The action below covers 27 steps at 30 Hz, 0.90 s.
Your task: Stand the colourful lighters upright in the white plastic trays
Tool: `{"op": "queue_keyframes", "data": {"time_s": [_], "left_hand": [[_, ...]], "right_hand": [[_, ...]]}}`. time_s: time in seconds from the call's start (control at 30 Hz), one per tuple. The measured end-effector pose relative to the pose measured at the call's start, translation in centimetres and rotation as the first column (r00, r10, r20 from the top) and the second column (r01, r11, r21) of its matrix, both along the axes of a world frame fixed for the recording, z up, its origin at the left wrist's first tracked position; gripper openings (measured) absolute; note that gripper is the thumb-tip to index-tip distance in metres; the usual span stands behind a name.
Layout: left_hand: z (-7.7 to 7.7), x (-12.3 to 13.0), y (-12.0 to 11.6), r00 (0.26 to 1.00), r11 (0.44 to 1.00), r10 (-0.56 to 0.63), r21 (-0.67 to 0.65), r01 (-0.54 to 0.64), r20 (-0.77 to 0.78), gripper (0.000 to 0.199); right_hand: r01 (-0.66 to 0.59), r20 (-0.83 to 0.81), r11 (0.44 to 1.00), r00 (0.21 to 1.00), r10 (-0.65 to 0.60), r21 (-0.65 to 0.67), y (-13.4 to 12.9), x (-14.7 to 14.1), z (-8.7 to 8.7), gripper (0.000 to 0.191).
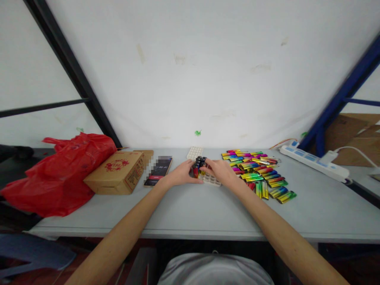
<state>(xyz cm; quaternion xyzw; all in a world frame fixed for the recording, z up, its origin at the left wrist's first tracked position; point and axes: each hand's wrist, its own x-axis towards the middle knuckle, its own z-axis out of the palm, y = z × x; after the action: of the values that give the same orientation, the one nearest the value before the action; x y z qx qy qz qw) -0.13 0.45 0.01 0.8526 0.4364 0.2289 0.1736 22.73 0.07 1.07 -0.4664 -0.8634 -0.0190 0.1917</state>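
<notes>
Pale wall (pixel 208 87) (a few tan scuffs), grey tabletop (pixel 204 215), black post (pixel 60 49) left, blue post (pixel 350 86) right, reddish floor (pixel 84 258).

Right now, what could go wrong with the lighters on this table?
The upright lighters in the tray sit between the left hand and right hand, so either might knock one over. The right forearm passes close beside the loose lighters; a sideways sweep could scatter them.

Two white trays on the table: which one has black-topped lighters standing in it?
The front tray, between the left hand and right hand; the rear tray, nearer the wall, shows none.
</notes>
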Motion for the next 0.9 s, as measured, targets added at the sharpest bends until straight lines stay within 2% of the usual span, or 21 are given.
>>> {"op": "queue_keyframes", "data": {"time_s": [0.1,0.27,0.37,0.47,0.6,0.7,0.9], "left_hand": [[0.0,0.0,0.0,1.000,1.000,0.011,-0.002,-0.011,-0.001,0.073],[0.0,-0.1,0.1,1.000,1.000,0.001,-0.010,-0.001,-0.010,0.075],[0.0,-0.1,0.2,1.000,1.000,-0.007,-0.007,0.007,-0.017,0.077],[-0.1,-0.1,0.2,1.000,1.000,0.000,0.005,0.000,-0.030,0.075],[0.1,-0.1,0.1,0.998,1.000,0.017,0.011,-0.016,-0.058,0.072],[0.2,0.0,0.0,0.997,1.000,0.024,0.012,-0.023,-0.073,0.070],[0.2,0.0,0.0,0.998,1.000,0.026,0.007,-0.026,-0.061,0.072]], "right_hand": [[0.035,0.024,0.999,0.999,-0.035,-0.005,0.0,-0.3,-0.1,0.045],[-0.021,-0.063,1.000,0.998,0.020,-0.006,0.1,1.0,0.1,0.053],[0.074,-0.112,0.996,0.991,-0.068,0.055,1.3,3.0,0.3,0.053],[0.213,-0.141,0.976,0.969,-0.205,0.046,3.3,5.5,-0.3,0.036],[0.327,-0.011,0.945,0.945,-0.327,0.027,5.5,8.2,-2.1,0.044],[0.397,0.070,0.916,0.917,-0.394,-0.050,6.1,9.0,-2.9,0.052],[0.398,0.111,0.901,0.917,-0.384,-0.175,7.0,9.0,-3.1,0.061]]}}
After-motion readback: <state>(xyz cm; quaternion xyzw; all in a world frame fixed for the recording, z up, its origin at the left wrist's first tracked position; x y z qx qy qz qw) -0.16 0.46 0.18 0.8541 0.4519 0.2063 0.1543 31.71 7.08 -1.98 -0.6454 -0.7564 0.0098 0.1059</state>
